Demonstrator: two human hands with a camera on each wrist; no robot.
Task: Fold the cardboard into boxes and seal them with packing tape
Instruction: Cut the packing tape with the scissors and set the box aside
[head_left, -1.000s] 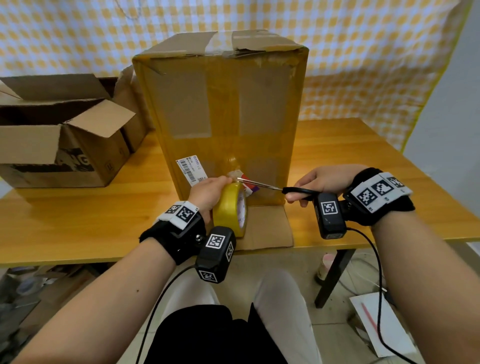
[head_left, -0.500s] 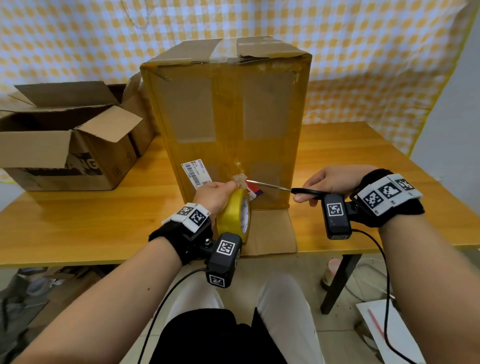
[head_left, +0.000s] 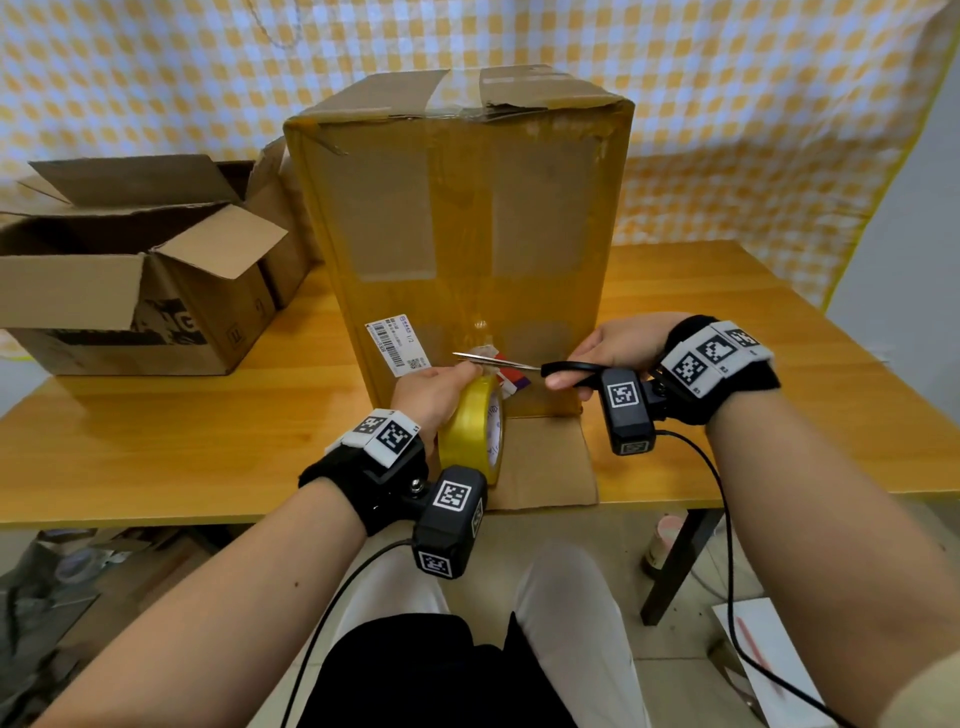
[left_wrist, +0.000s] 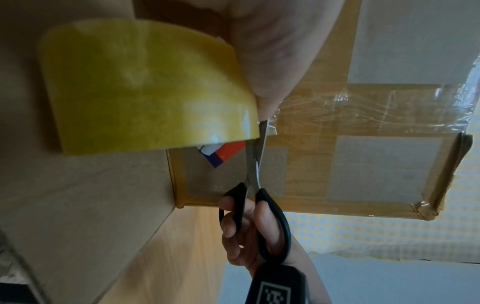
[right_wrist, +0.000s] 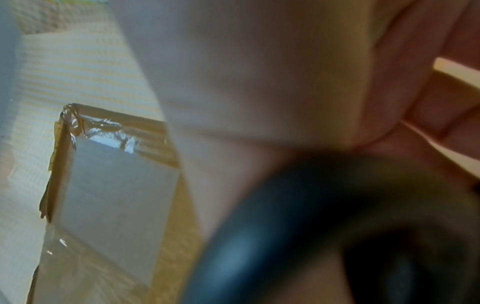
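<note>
A tall cardboard box stands upright on the wooden table, its front covered in yellowish tape, with a flap lying flat toward me. My left hand grips a yellow tape roll against the box's lower front. My right hand holds black-handled scissors, whose blades reach left across the tape strip just above the roll. In the left wrist view the scissors meet the tape roll at its edge, blades nearly together. In the right wrist view a blurred black handle fills the frame beside the box.
An open cardboard box with raised flaps sits at the table's back left. A yellow checked cloth hangs behind. Under the table lie clutter at the left and a white sheet at the right. The table's right part is bare wood.
The scissor blades have slid further left across the tape above the roll. My head view has shifted slightly; the box and roll stay put.
</note>
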